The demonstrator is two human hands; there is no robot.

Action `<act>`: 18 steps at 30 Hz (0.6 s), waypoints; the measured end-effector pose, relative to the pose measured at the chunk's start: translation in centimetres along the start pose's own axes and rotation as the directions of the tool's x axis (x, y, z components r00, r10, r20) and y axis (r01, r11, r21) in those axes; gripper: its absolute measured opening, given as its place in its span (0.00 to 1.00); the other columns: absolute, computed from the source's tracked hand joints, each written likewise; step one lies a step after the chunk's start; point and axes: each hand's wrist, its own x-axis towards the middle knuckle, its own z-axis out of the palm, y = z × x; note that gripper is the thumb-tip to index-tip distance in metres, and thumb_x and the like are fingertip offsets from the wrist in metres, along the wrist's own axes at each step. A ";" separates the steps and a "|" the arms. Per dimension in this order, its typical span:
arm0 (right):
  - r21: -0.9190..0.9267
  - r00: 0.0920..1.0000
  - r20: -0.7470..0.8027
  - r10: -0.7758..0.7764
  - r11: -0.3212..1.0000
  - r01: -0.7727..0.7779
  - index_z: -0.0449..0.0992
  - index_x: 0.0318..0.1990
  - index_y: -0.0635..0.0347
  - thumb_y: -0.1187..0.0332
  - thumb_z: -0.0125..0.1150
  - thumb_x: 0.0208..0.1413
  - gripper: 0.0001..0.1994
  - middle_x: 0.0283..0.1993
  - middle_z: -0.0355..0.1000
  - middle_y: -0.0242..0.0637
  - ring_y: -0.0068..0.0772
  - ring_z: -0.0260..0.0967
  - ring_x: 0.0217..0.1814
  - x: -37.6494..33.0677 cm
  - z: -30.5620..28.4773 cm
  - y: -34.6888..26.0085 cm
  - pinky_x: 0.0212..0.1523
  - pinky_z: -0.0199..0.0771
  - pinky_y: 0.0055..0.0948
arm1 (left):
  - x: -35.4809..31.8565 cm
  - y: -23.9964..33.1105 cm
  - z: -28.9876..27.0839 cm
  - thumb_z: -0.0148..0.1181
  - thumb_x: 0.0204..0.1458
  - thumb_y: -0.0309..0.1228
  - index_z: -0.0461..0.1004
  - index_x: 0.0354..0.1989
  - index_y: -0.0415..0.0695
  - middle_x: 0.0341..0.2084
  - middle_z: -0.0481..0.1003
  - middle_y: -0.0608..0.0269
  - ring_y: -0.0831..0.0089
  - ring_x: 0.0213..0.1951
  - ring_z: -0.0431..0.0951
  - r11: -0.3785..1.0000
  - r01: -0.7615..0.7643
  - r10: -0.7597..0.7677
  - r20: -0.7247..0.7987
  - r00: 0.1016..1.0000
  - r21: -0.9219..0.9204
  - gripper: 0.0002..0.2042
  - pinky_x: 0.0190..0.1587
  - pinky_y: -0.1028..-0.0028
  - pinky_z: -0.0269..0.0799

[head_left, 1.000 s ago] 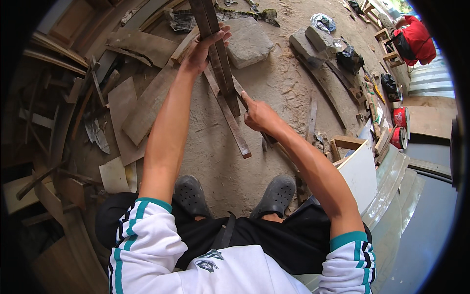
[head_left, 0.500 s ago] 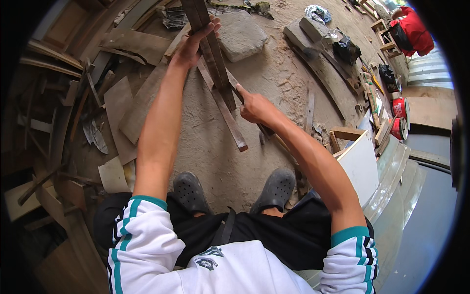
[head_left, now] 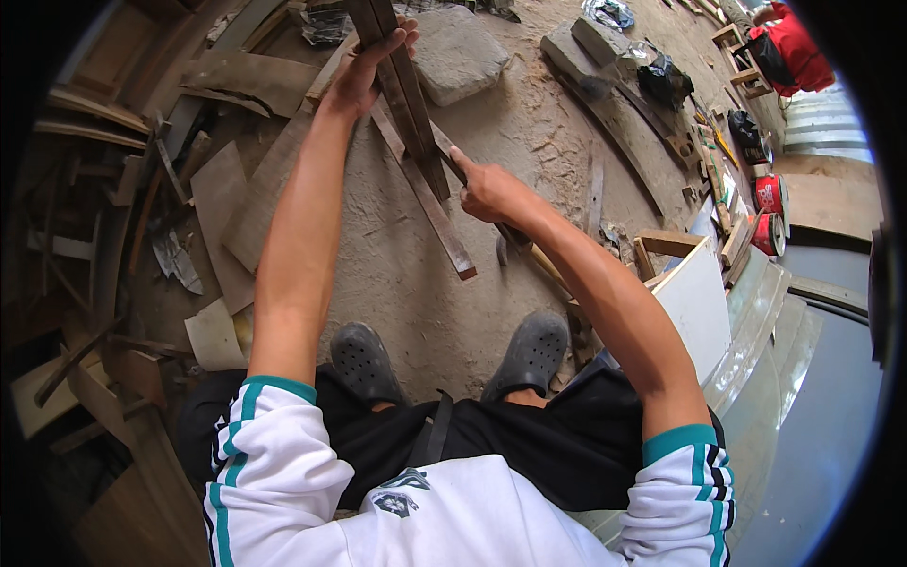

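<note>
My left hand [head_left: 357,77] is wrapped around dark brown wooden bars [head_left: 408,111], which run from the top of the view down toward the middle. Under them, at a slant, a thinner wooden strip [head_left: 436,222] ends in a reddish-brown tip. My right hand [head_left: 493,194] is closed on another dark wooden strip [head_left: 446,149], its index finger stretched along it. That strip meets the bars at its far end, and part of it is hidden by the hand. Just past my right wrist, a light wooden handle [head_left: 548,267] shows partly behind the forearm.
A flat stone block [head_left: 458,57] lies beyond my hands, with more blocks [head_left: 573,59] to its right. Scrap boards [head_left: 222,203] crowd the left. A white-sided wooden box [head_left: 694,307], red cans [head_left: 770,194] and glass sheets [head_left: 756,335] stand at right.
The whole view has shifted slightly, moving the surroundings a little up and left. Both hands keep their grips on the wood, with the bars barely changed in position.
</note>
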 end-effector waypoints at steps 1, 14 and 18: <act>-0.006 1.000 -0.002 0.007 1.000 -0.007 0.46 0.75 0.59 0.68 0.54 0.51 0.41 0.40 0.77 0.63 0.62 0.76 0.45 -0.1 -0.1 0.0 0.46 0.75 0.51 | 0.1 0.0 0.1 0.71 0.51 0.36 0.71 0.58 0.41 0.54 0.76 0.59 0.67 0.58 0.74 1.000 0.001 -0.001 0.005 1.000 0.001 0.26 0.60 0.65 0.70; 0.027 0.985 -0.135 -0.107 0.993 0.111 0.72 0.61 0.58 0.66 0.54 0.49 0.28 0.49 0.77 0.54 0.55 0.75 0.52 3.5 -1.6 1.2 0.53 0.75 0.48 | 0.2 -0.1 0.4 0.71 0.52 0.34 0.72 0.56 0.41 0.53 0.76 0.59 0.67 0.57 0.75 0.999 0.012 -0.012 -0.023 1.000 -0.034 0.24 0.59 0.66 0.71; 0.003 0.991 -0.099 -0.095 0.995 0.095 0.76 0.56 0.58 0.65 0.55 0.49 0.24 0.47 0.77 0.54 0.55 0.75 0.51 4.0 -2.3 0.6 0.53 0.76 0.46 | -0.1 0.0 0.6 0.70 0.52 0.34 0.72 0.56 0.41 0.52 0.77 0.59 0.68 0.57 0.75 0.999 -0.009 0.008 -0.027 1.000 -0.036 0.24 0.58 0.67 0.71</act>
